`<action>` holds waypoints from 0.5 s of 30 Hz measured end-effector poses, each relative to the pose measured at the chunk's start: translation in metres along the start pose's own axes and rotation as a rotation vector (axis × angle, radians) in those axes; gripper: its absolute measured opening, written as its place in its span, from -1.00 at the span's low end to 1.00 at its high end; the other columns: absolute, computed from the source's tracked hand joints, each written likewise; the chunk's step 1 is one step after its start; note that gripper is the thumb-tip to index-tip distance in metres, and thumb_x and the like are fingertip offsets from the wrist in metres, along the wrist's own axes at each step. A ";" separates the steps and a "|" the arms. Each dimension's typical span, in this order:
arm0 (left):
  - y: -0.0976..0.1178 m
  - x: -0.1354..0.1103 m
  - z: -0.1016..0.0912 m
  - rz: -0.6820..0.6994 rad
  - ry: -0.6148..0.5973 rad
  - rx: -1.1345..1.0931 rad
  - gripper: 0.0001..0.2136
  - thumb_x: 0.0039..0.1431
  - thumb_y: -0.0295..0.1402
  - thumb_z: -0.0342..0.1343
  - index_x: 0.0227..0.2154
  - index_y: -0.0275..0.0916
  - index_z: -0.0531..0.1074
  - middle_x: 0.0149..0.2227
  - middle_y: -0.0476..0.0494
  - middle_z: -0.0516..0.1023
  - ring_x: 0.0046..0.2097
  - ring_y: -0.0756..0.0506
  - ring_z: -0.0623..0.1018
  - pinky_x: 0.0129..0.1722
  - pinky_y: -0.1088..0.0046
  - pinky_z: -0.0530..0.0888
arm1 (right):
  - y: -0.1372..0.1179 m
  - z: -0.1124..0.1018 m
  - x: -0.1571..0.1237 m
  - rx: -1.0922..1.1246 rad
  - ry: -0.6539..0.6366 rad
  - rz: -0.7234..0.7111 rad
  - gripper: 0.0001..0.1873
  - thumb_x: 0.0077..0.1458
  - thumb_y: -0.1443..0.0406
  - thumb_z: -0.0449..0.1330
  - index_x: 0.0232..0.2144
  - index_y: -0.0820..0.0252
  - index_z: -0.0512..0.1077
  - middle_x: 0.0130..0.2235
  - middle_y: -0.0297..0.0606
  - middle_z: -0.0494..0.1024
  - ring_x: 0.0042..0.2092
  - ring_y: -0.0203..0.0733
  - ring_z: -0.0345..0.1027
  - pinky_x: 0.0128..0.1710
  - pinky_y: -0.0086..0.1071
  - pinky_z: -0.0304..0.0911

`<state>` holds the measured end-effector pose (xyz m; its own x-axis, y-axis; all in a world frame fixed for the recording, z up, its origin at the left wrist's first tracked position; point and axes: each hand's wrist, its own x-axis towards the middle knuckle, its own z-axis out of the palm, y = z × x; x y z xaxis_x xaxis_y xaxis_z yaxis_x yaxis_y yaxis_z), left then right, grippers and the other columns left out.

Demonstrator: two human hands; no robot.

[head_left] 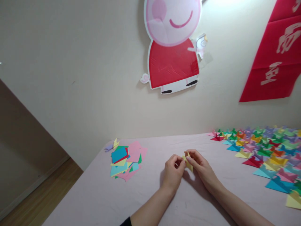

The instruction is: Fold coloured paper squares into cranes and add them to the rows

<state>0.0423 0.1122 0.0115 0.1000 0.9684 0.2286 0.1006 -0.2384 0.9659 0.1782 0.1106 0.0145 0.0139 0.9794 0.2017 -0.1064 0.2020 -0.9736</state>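
A small piece of folded yellow paper (189, 165) is held up between my two hands, just above the pink-covered table (150, 201). My left hand (173, 171) pinches its left side with thumb and forefinger. From the right, my right hand (202, 168) grips the same paper between thumb and fingers. My fingers hide part of the paper, so its exact folded shape cannot be made out.
Loose coloured paper sheets (119, 154) lie piled at the left, beside a purple folded piece (109, 148) and a yellow one (116, 143). Rows of folded paper figures (264, 153) cover the right side. A wall with a pig cutout (174, 62) and a red banner (265, 56) stands behind.
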 end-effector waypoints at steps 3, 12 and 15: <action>-0.009 0.007 -0.005 -0.035 0.008 -0.067 -0.79 0.10 -0.18 0.12 -0.49 -0.22 0.37 -0.49 0.03 0.38 -0.43 -0.02 0.33 -0.38 0.47 0.27 | 0.004 -0.002 0.002 -0.021 -0.002 -0.030 -0.49 0.01 -0.03 0.29 -0.08 0.06 0.35 -0.33 -0.34 0.44 -0.33 -0.17 0.34 -0.34 -0.34 0.28; -0.011 0.011 -0.009 -0.102 -0.029 -0.146 -0.74 -0.01 -0.15 0.19 -0.50 -0.27 0.44 -0.51 0.01 0.38 -0.43 -0.02 0.30 -0.37 0.46 0.24 | 0.012 -0.007 0.006 -0.046 0.082 -0.126 -0.73 -0.02 0.14 0.33 -0.37 0.09 0.33 -0.43 -0.42 0.37 -0.38 -0.24 0.27 -0.39 -0.40 0.23; -0.011 0.013 -0.011 -0.120 -0.020 -0.171 -0.74 -0.03 -0.15 0.20 -0.53 -0.27 0.42 -0.54 0.02 0.35 -0.44 -0.01 0.27 -0.38 0.46 0.22 | 0.009 -0.007 0.005 -0.092 0.033 -0.147 -0.83 0.04 0.17 0.26 -0.41 0.10 0.38 -0.42 -0.38 0.38 -0.35 -0.22 0.29 -0.33 -0.38 0.25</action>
<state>0.0320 0.1281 0.0050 0.1169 0.9871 0.1095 -0.0565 -0.1035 0.9930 0.1844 0.1172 0.0058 0.0550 0.9387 0.3403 -0.0099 0.3413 -0.9399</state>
